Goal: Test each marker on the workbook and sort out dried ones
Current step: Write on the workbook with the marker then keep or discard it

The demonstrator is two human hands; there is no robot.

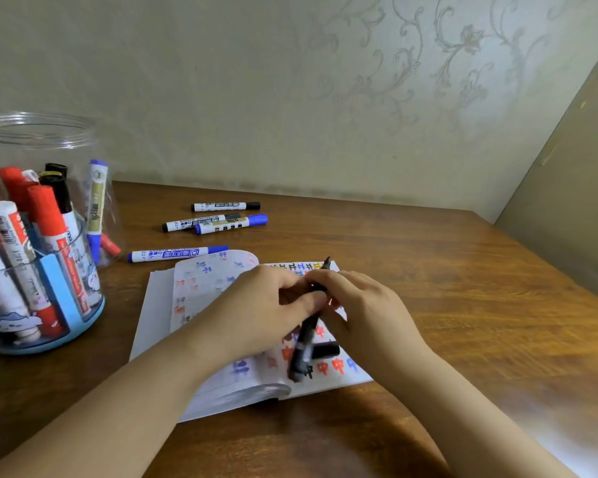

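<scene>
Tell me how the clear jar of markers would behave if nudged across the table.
The jar looks tall and packed with markers, so it is probably weighty and would slide, not tip. Its thin clear wall may flex if squeezed.

Left side blocked: tall clear jar [45,236] packed with upright markers stands at the table's [463,288] left edge. Four loose markers [225,206] lie far-centre, between jar and wall [290,98], the nearest one [176,254] just beside the open workbook's [159,305] far-left corner. Workbook takes the centre; both hands, left [266,301] and right [363,305], and a black marker [304,343] sit over it, with a black cap [325,350] lying on the page. Bare wood right of the workbook, running up to a slanted panel [567,201] at far right. Bare strip along the near edge, crossed by both forearms.
</scene>
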